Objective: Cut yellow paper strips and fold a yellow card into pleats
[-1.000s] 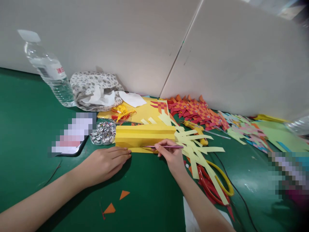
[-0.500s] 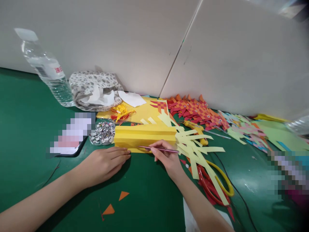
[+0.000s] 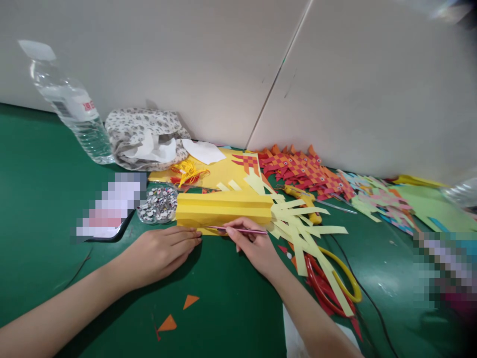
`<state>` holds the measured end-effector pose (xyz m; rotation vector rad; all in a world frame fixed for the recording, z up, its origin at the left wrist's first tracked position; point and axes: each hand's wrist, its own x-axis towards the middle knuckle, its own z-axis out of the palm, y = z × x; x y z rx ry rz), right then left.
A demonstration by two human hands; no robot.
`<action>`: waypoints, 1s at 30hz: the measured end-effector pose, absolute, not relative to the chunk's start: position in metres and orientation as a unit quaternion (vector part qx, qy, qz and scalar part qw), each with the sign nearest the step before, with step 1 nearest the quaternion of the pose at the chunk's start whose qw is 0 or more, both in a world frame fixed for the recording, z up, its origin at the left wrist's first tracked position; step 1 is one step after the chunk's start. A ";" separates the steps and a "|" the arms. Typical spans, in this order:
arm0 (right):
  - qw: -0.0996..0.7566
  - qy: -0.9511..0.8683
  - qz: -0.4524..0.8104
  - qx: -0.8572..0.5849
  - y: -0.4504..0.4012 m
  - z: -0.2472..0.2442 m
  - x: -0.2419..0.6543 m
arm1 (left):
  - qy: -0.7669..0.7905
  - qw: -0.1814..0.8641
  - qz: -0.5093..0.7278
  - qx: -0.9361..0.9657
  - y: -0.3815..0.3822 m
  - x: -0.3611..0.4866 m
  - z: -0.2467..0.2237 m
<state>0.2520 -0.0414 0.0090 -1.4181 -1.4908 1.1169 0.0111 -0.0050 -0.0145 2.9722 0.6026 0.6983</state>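
A folded yellow paper sheet [image 3: 223, 203] lies on the green table, with creases running along its length. My left hand [image 3: 166, 251] rests flat, its fingertips pressing the sheet's near left edge. Between the thumb and fingers of my right hand [image 3: 253, 243] is a slim pink pen-like tool [image 3: 249, 231]. Its thin tip points left and meets the lower strip of the paper; its exact kind is unclear. Left of the sheet sits a clear bag of googly eyes [image 3: 158, 204]. Pale yellow paper strips [image 3: 298, 223] spread out at the sheet's right end.
A phone [image 3: 114, 206] and a water bottle [image 3: 76, 107] are at left, near a patterned cloth pouch [image 3: 147, 132]. Woven red-orange paper fish [image 3: 298, 169] pile against the wall. A yellow glue gun [image 3: 307, 201], red-handled scissors [image 3: 322, 286] and a black cord [image 3: 372, 303] lie at right.
My right hand has slid slightly left along the paper, carrying the tool's tip toward my left fingertips. The left hand and the sheet stay in place.
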 end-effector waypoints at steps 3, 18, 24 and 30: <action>0.390 -0.588 0.439 -0.557 -0.041 0.008 0.252 | 0.191 0.011 0.224 0.956 -0.005 0.011 -0.013; 0.450 -0.534 0.428 -0.573 -0.041 0.006 0.251 | 0.194 0.015 0.228 0.954 -0.005 0.011 -0.014; 0.469 -0.528 0.410 -0.577 -0.040 0.007 0.251 | 0.192 0.010 0.223 0.956 -0.005 0.011 -0.014; 0.487 -0.516 0.404 -0.577 -0.039 0.008 0.250 | 0.195 0.018 0.232 0.953 -0.005 0.011 -0.013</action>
